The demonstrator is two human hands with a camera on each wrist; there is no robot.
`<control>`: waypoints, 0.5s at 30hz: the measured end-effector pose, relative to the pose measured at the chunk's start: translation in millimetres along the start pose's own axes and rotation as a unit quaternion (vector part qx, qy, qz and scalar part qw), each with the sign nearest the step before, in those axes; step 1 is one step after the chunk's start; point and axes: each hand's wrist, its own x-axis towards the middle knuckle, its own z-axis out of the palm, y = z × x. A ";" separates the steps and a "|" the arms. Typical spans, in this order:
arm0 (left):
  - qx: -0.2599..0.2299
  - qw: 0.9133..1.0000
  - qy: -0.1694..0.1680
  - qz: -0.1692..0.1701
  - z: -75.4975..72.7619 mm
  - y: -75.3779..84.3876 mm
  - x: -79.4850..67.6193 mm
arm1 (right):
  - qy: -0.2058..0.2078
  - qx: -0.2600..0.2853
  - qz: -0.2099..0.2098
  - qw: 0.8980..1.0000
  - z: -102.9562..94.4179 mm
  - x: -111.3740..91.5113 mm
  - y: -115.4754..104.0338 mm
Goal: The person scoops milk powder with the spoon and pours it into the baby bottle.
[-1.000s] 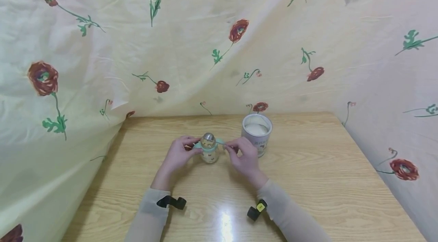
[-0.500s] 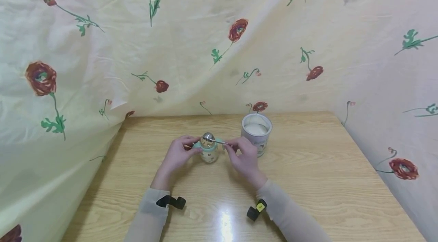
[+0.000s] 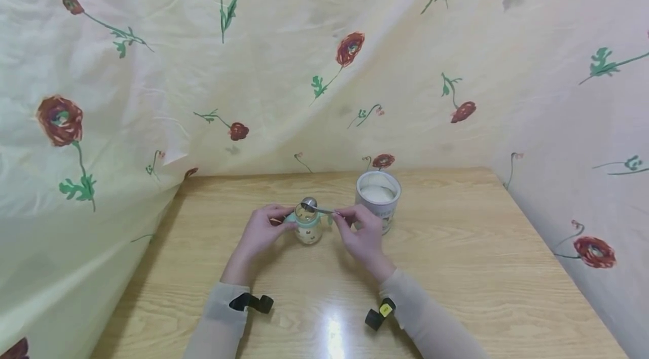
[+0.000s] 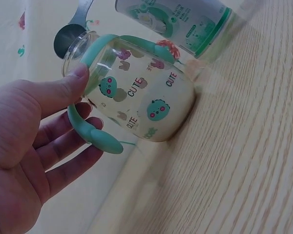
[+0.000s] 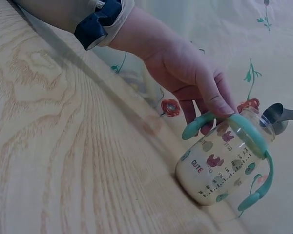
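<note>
My left hand (image 3: 263,228) grips the baby bottle (image 3: 308,234) by its mint-green collar and one handle, thumb pressed at the neck. The bottle is clear, printed with cartoon faces and "CUTE", and stands uncapped on the table with pale contents at its bottom. Between thumb and fingers my right hand (image 3: 361,232) pinches the handle of a metal measuring spoon (image 3: 324,211). The bowl of that measuring spoon (image 4: 70,41) lies tilted right at the bottle's mouth. The right wrist view shows the left hand (image 5: 188,73) on the bottle (image 5: 222,168), with my right hand out of frame.
A tub (image 3: 383,213) of white powder stands lidless just behind my right hand. The wood-grain table (image 3: 471,269) ends at a flower-printed cloth (image 3: 284,77) at the back and sides.
The measuring spoon has turned in my right hand, its bowl tipping from dome-up over the bottle's mouth onto its side. The left hand keeps its grip on the bottle.
</note>
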 end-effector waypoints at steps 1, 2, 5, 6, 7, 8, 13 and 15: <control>0.000 1.000 0.000 0.001 0.1 -0.4 -0.2 | 0.000 0.000 0.005 1.000 0.2 0.1 -1.5; 0.000 1.000 0.000 0.001 0.2 -0.9 -0.5 | 0.001 -0.001 0.008 1.000 0.4 0.3 -3.5; 0.001 1.000 -0.003 -0.001 0.4 -1.7 -1.4 | 0.006 0.002 0.022 1.000 0.8 3.2 -14.8; 0.002 1.000 -0.004 -0.003 0.4 -1.7 -1.6 | 0.007 0.009 0.032 0.999 0.6 5.4 -20.5; 0.002 1.000 -0.005 -0.003 0.5 -1.5 -1.6 | 0.011 0.015 0.040 0.999 0.3 7.5 -25.5; 0.001 1.000 -0.006 -0.003 0.3 -1.1 -1.7 | 0.015 0.018 0.046 0.999 0.0 9.6 -30.1; -0.018 1.000 -0.010 0.001 -2.2 2.4 -0.5 | 0.037 0.041 0.085 0.995 -1.1 14.2 -33.1; -0.027 1.000 -0.007 0.001 -3.7 4.8 -0.2 | 0.045 0.045 0.095 0.993 -1.3 12.2 -26.3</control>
